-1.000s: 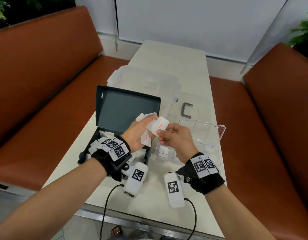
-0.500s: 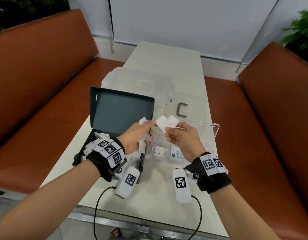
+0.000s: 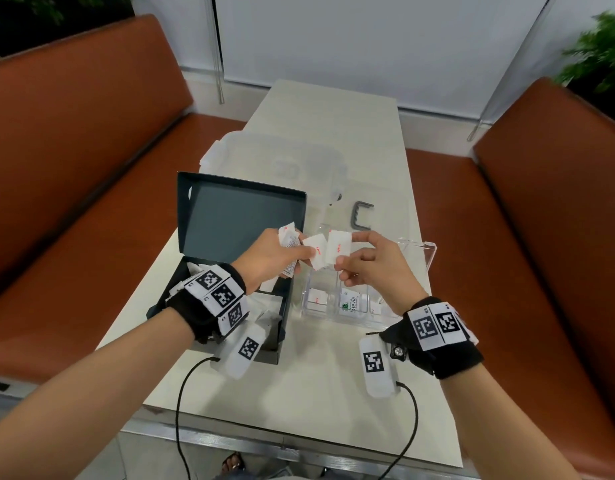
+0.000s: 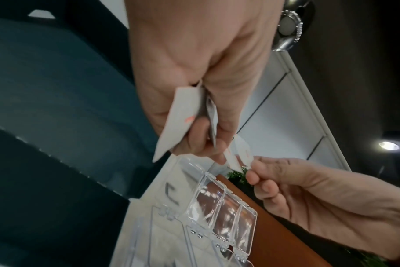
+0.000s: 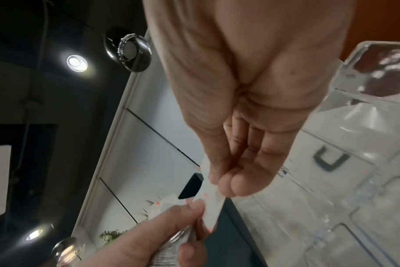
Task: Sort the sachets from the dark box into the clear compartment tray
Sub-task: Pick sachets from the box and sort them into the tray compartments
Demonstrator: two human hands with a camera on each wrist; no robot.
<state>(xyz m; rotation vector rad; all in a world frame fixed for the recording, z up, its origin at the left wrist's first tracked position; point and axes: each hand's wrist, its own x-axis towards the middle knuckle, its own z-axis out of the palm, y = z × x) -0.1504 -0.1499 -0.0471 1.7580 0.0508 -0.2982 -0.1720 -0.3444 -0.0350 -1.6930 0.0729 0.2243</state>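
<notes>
Step in hand: handing sachets across, above the tray point(image 3: 417, 251). The left hand point(image 3: 268, 258) grips a fan of sachets point(image 3: 314, 252) over the open box point(image 3: 230, 216). The right hand point(image 3: 372, 268) pinches one white sachet point(image 3: 339, 251) between thumb and fingertips, edge touching the left hand's bundle.

Next move, in my judgement: draw that sachet free and lower it into the matching compartment, where like ones lie flat.

Materials: sachets thin, flat, paper-like, red-printed, likely slippery when stacked. Tray rigid clear plastic, hinged lid raised. Box dark, matte card; more sachets inside.
</notes>
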